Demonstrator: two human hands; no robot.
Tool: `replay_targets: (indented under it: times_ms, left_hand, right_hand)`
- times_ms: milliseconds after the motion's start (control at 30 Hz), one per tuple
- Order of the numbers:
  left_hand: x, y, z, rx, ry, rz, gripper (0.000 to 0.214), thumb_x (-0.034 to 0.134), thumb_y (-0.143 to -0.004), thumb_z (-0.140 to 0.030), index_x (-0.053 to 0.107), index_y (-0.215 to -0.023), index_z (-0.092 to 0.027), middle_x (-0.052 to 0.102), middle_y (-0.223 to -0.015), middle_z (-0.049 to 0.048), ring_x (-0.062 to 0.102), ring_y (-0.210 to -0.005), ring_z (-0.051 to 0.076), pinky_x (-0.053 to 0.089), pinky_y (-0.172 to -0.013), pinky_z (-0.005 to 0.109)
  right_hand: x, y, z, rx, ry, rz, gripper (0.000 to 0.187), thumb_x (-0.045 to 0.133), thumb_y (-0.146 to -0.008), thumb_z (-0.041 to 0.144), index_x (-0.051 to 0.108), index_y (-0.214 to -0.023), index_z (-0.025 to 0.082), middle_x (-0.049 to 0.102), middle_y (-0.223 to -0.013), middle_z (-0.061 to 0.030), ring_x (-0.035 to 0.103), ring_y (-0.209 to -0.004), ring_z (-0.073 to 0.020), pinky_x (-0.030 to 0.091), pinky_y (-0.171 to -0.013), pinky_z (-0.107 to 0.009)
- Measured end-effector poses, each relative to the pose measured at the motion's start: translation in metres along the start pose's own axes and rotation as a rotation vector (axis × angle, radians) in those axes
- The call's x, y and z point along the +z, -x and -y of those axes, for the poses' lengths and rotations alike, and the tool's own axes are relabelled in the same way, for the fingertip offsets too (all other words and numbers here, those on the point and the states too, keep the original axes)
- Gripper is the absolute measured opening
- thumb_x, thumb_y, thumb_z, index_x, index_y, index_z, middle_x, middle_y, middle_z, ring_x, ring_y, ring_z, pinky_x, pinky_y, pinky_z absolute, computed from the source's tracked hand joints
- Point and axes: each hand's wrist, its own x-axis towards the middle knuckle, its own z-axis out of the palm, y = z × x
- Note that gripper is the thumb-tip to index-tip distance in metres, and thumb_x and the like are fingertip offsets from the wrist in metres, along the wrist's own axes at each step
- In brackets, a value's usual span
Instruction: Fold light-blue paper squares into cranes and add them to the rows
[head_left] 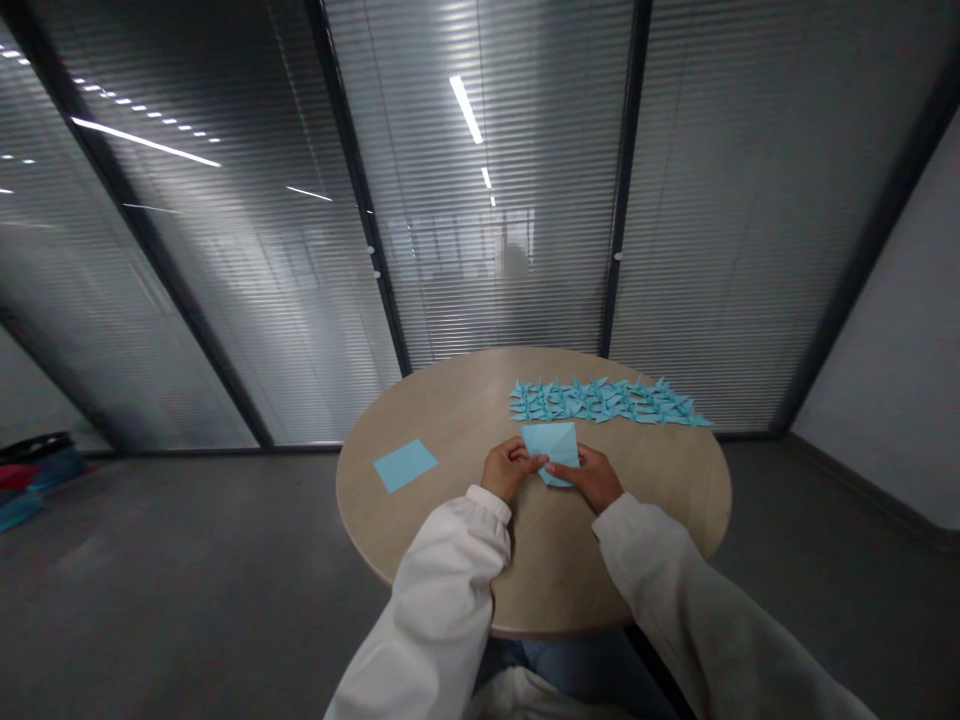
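Between my two hands is a light blue sheet of origami paper, with crease lines across it and its lower edge bent. My left hand grips its left side, thumb pressed on the front near the lower middle. On the opposite side my right hand pinches the paper, and its thumb meets the left thumb. The other fingers are partly hidden behind the sheet. A flat blue sheet of paper lies to the left of my hands. Beyond them, several folded blue paper cranes sit in close rows.
All of this is on a round wooden table. Behind it stands a glass wall with blinds and dark frames. A dark bin-like container with red and blue items beside it is on the floor at far left.
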Motion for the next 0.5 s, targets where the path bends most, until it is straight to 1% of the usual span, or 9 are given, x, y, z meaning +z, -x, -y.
replay_targets:
  times_ms: [67,200,367,500]
  left_hand:
    - [0.0007,0.0009,-0.0008,-0.019,0.022,0.004,0.031,0.075,-0.045,-0.027,0.061,-0.066,-0.010,0.062,-0.058,0.0013,0.055,-0.053,0.011,0.044,-0.057,0.024]
    - [0.0002,0.0013,-0.0005,-0.091,0.106,0.013,0.036,0.074,-0.047,-0.031,0.062,-0.074,-0.010,0.066,-0.068,0.0046,0.059,-0.061,0.015,0.046,-0.065,0.029]
    - [-0.0017,-0.0007,0.0007,-0.118,0.160,-0.051,0.034,0.073,-0.049,-0.033,0.061,-0.072,-0.011,0.063,-0.062,0.0012,0.058,-0.058,0.013,0.048,-0.063,0.028]
    - [-0.0029,-0.0031,0.0019,-0.102,0.176,-0.092,0.032,0.072,-0.050,-0.034,0.061,-0.070,-0.011,0.062,-0.059,-0.0001,0.057,-0.055,0.012,0.047,-0.060,0.025]
  right_hand:
    - [-0.0006,0.0005,-0.0008,0.007,0.011,-0.001,0.038,0.072,-0.051,0.032,0.064,-0.083,0.013,0.067,-0.076,-0.0055,0.062,-0.067,-0.0206,0.049,-0.064,-0.034]
    - [-0.0017,0.0001,-0.0054,0.022,-0.009,-0.009,0.040,0.073,-0.051,0.033,0.065,-0.085,0.013,0.068,-0.078,-0.0056,0.062,-0.068,-0.0207,0.050,-0.065,-0.035]
    - [-0.0029,0.0001,-0.0070,0.028,0.016,-0.016,0.042,0.073,-0.052,0.033,0.065,-0.087,0.013,0.068,-0.079,-0.0065,0.062,-0.069,-0.0213,0.050,-0.067,-0.036]
    - [-0.0032,0.0015,-0.0038,0.027,0.053,-0.015,0.042,0.072,-0.053,0.034,0.065,-0.088,0.012,0.067,-0.080,-0.0074,0.062,-0.070,-0.0218,0.050,-0.067,-0.035]
